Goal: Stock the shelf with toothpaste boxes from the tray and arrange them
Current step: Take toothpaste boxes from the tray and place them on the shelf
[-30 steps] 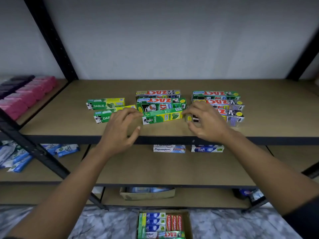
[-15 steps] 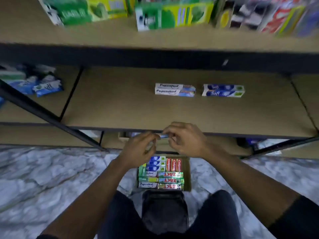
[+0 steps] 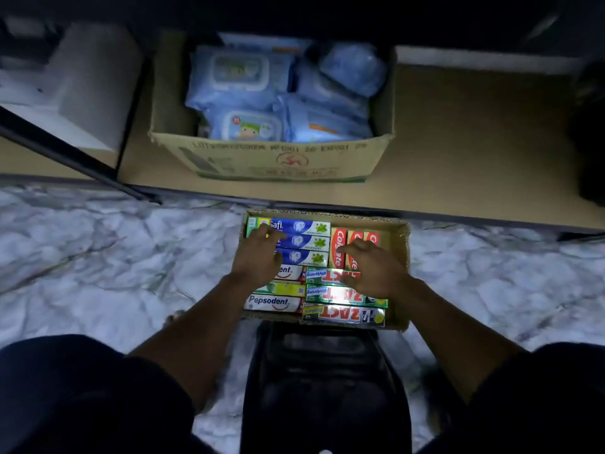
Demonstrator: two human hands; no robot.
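A cardboard tray (image 3: pixel 401 253) sits on the marble floor below the shelf, packed with toothpaste boxes. Blue Safi boxes (image 3: pixel 304 227) fill its far left, red Colgate boxes (image 3: pixel 338 247) stand at the far right, Pepsodent boxes (image 3: pixel 271 303) lie near left and green Zact boxes (image 3: pixel 343 314) near right. My left hand (image 3: pixel 258 253) reaches into the tray, fingers spread over the Safi boxes. My right hand (image 3: pixel 373 268) hovers over the Colgate and Zact boxes with fingers loosely bent. Neither hand visibly grips a box.
A larger cardboard box (image 3: pixel 271 158) of blue wet-wipe packs stands on the lowest shelf board (image 3: pixel 474 142) just behind the tray. A black stool (image 3: pixel 324 381) is between my knees. A black diagonal shelf brace (image 3: pixel 65 152) crosses at left.
The view has swung down from the upper shelf to the floor tray. Both hands left the boxes on the shelf, came down and now reach into the tray.
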